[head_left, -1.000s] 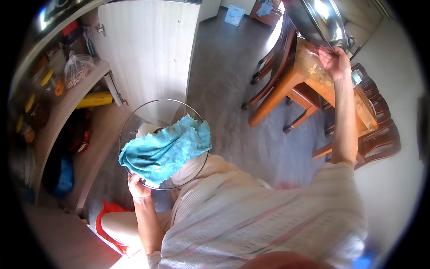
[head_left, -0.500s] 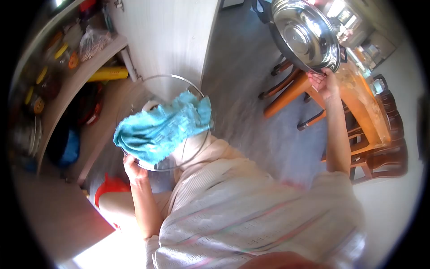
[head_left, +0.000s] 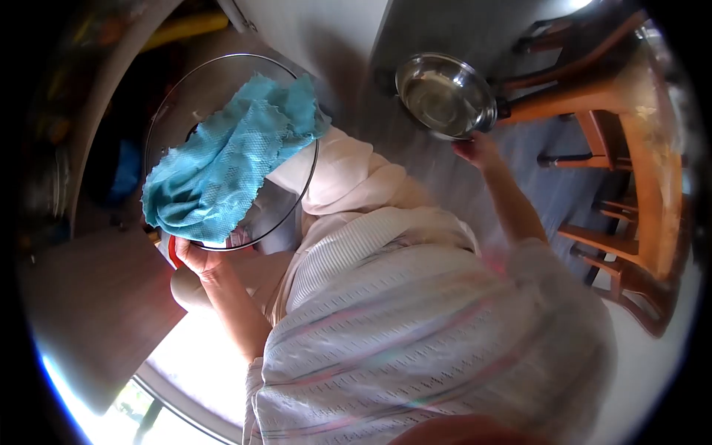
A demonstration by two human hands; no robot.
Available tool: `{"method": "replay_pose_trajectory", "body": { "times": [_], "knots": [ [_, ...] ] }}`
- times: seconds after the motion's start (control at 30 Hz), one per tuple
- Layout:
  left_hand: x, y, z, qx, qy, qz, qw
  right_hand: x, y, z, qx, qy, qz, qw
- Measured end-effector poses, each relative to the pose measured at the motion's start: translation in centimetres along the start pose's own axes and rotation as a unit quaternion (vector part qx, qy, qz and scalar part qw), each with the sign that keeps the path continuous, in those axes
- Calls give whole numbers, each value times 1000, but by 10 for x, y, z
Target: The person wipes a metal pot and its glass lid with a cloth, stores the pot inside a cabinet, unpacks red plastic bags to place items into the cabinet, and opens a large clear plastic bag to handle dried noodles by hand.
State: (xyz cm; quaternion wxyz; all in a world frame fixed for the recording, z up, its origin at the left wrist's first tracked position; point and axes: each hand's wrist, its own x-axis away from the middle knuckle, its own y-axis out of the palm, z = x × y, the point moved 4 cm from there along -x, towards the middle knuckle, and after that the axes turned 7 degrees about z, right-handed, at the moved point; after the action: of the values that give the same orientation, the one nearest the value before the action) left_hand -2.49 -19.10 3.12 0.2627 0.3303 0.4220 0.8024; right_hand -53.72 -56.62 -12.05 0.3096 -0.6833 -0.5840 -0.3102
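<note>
My left hand is closed on the near rim of a round glass pot lid with a metal edge. Over the lid lies a crumpled, frayed turquoise cloth, which hides its middle. On the other side, my right hand grips the near edge of a shiny steel pot with short dark side handles. The pot is tilted so that its inside faces me, and nothing shows in it. Some of the right fingers are hidden behind the rim.
An open cabinet with a pale door stands at the left, with dark items inside. To the right are a wooden table and several brown chairs over a grey floor. A red object shows behind my left hand.
The steel pot has moved lower and to the left, away from the table top. The lid with the cloth now sits higher and further left in view. Both hands keep their grip.
</note>
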Motion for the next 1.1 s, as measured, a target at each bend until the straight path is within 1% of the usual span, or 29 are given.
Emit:
{"method": "replay_pose_trajectory", "body": {
  "times": [0.03, 0.07, 0.13, 0.17, 0.2, 0.33, 0.4, 0.53, 0.57, 0.67, 0.7, 0.8, 0.83, 0.9, 0.93, 0.97, 1.0, 1.07, 1.1],
  "knots": [
    [6, 10, 0, 5, -10, -27, 1000, -20, -3, 27, -42, 28, 18, 999],
    [5, 5, 8, -48, 15, 43, 998, -26, -2, 50, -65, 64, 24, 996],
    [11, 8, 16, -89, 17, 41, 995, -36, 3, 87, -116, 129, 32, 984],
    [12, 12, 18, -104, 25, 63, 992, -41, 4, 103, -119, 134, 35, 983],
    [16, 19, 18, -92, -25, 32, 995, -46, 5, 119, -122, 138, 39, 982],
    [13, 33, 21, -119, -42, 0, 992, -53, 4, 161, -132, 175, 59, 974],
    [8, 30, 25, -124, -42, -30, 991, -44, 10, 170, -157, 166, 81, 970],
    [4, 29, 33, -102, -109, -120, 981, -26, 20, 176, -173, 168, 101, 965],
    [4, 39, 29, -108, -125, -139, 976, -23, 20, 178, -188, 170, 100, 962],
    [1, 41, 35, -138, -135, -147, 970, -21, 25, 183, -174, 177, 102, 963],
    [2, 56, 27, -151, -142, -161, 965, -21, 27, 186, -181, 188, 121, 958],
    [3, 73, 18, -206, -115, -176, 956, -19, 31, 189, -186, 180, 144, 955],
    [2, 74, 18, -220, -102, -180, 953, -17, 34, 191, -189, 181, 135, 956],
    [-3, 64, 24, -222, -83, -156, 959, -13, 35, 191, -197, 183, 120, 956],
    [-6, 56, 30, -220, -74, -143, 962, -10, 37, 194, -157, 190, 130, 960],
    [-9, 52, 30, -221, -93, -143, 960, -3, 37, 188, -117, 196, 139, 964],
    [-6, 65, 22, -203, -128, -168, 956, 7, 38, 179, -76, 202, 147, 965],
    [-9, 52, 31, -245, -85, -158, 953, 14, 25, 155, 71, 127, 125, 981],
    [-7, 47, 32, -226, -102, -156, 956, 22, 27, 140, 146, 88, 109, 979]
  ]
}}
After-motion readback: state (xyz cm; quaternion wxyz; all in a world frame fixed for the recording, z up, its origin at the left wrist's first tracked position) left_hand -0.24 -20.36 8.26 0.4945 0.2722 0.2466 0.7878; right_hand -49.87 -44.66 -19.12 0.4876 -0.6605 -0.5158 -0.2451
